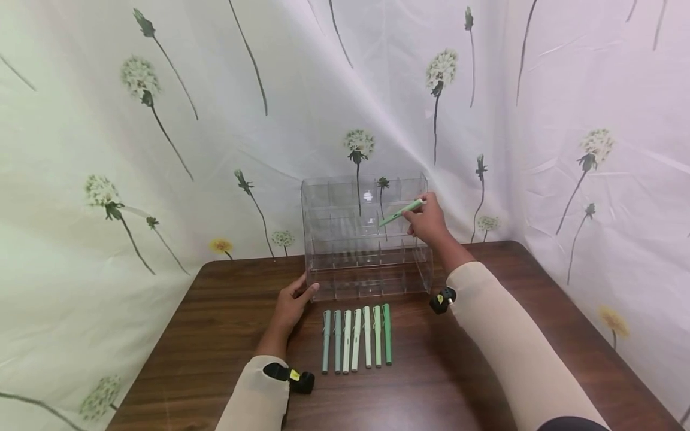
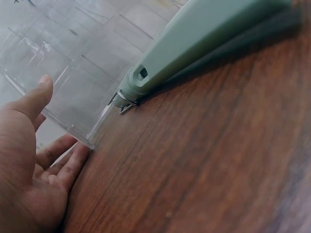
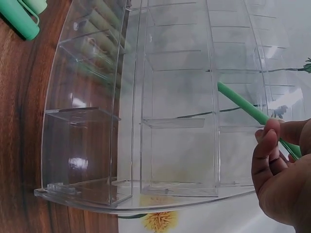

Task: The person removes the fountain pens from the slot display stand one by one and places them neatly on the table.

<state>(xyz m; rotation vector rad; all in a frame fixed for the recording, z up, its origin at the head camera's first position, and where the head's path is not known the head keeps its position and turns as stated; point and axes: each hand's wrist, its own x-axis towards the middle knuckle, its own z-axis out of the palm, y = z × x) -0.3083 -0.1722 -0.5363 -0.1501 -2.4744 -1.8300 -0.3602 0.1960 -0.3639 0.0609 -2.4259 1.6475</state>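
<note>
A clear plastic organizer [image 1: 345,261] with several tiers of divided compartments stands at the back of the table. My left hand [image 1: 291,306] holds its lower left corner, the thumb at the front edge and the other fingers behind the side panel, as the left wrist view shows. My right hand [image 1: 429,220] pinches a light green pen [image 1: 401,212] between thumb and fingers, tilted with its far end pointing down and left. In the right wrist view, that pen [image 3: 243,105] overlaps an upper tier of compartments.
Several pens [image 1: 356,340] lie side by side in front of the organizer, running from grey-green on the left to bright green on the right. The brown wooden table [image 1: 232,335] ends against a white curtain [image 1: 259,149] printed with dandelions.
</note>
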